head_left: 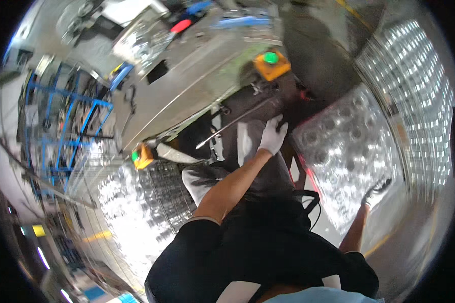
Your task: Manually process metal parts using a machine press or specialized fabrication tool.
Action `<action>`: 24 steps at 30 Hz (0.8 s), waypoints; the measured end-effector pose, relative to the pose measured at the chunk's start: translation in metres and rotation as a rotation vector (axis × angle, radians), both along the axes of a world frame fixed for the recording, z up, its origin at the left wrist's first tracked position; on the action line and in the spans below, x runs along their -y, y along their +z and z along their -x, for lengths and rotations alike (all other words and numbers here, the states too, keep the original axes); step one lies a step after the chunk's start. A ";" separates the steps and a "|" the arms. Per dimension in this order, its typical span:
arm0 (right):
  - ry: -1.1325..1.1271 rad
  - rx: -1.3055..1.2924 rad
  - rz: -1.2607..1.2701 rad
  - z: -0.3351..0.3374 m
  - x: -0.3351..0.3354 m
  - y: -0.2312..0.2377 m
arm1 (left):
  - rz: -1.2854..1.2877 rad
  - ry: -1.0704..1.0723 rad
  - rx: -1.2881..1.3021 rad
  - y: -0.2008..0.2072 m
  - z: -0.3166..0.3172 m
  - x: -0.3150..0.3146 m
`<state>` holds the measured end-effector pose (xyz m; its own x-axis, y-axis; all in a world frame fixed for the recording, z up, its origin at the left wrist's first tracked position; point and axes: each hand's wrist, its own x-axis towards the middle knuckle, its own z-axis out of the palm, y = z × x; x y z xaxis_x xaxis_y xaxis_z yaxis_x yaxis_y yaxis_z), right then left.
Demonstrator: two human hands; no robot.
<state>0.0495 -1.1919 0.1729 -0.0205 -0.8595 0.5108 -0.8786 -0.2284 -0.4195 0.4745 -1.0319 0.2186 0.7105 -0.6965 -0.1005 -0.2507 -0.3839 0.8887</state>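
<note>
My left hand (274,135), in a white glove, is held out over my thigh, beside a thin metal rod on the machine's front. Its fingers are stretched and apart, and it holds nothing. Out to the right, my right hand (376,193), also gloved, is at the near right part of a bin of shiny round metal parts (338,146). Blur hides how its fingers are set and whether they grip a part.
Ahead stands a grey machine bench (187,86) with a green-buttoned yellow box (271,65) at its right and another yellow box (142,155) at its left. Wire cages of shiny parts flank me, the left cage (136,212) and the right cage (414,101). Blue racks (68,121) stand far left.
</note>
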 end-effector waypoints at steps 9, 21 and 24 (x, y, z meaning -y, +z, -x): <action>1.449 0.356 0.098 -0.511 -0.100 0.260 | 0.296 0.606 -0.102 0.028 -0.033 -0.257; 1.363 -0.349 0.004 -0.704 0.025 0.272 | 0.179 1.621 0.372 0.013 0.007 -0.608; 0.831 -0.848 -0.164 -0.607 -0.097 0.328 | 0.183 1.552 0.574 0.023 -0.045 -0.665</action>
